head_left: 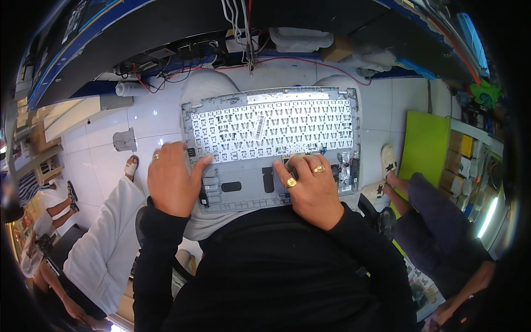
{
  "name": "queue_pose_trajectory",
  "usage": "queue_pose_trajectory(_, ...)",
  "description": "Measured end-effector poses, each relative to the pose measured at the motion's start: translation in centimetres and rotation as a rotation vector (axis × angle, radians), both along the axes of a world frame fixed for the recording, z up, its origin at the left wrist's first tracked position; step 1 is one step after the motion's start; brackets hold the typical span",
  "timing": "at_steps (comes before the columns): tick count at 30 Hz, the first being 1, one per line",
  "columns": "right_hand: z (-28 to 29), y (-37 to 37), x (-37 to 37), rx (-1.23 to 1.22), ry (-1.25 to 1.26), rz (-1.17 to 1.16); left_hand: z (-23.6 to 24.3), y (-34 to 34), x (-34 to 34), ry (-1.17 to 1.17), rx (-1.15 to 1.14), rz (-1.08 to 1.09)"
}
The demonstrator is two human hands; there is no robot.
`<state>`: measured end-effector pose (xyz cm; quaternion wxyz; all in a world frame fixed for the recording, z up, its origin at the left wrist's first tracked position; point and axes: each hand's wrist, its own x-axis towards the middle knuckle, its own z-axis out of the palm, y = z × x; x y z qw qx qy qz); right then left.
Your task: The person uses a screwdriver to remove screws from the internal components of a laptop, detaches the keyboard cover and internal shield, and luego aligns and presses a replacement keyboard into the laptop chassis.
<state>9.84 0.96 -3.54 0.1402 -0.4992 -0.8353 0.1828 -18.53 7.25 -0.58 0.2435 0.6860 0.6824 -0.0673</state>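
Observation:
A grey laptop top case (pixel 228 172) lies underside up across my lap. The silvery back plate of its keyboard (pixel 298 126) fills the upper part, with rows of small cut-outs and a barcode label. My left hand (pixel 176 180), slightly blurred, is at the case's left edge. Its thumb lies over the edge near the keyboard's lower corner; the bent fingers are outside the edge. My right hand (pixel 312 188), with two gold rings, rests over the lower middle of the case. Its fingers are curled down below the keyboard, and their tips are partly hidden.
A dark bench (pixel 182 41) spans the far side, with hanging cables (pixel 238 25) and a clear plastic tub (pixel 301 40) beneath. People sit close on both sides, a white-trousered leg (pixel 108 243) left and dark trousers (pixel 437 221) right. A green panel (pixel 423 146) stands at right.

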Motion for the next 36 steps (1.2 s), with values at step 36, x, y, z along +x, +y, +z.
queue_pose_trajectory(36,-0.4,2.0,0.1,-0.086,0.004,-0.049,-4.8,-4.2,7.0,-0.278,0.376,-0.503)
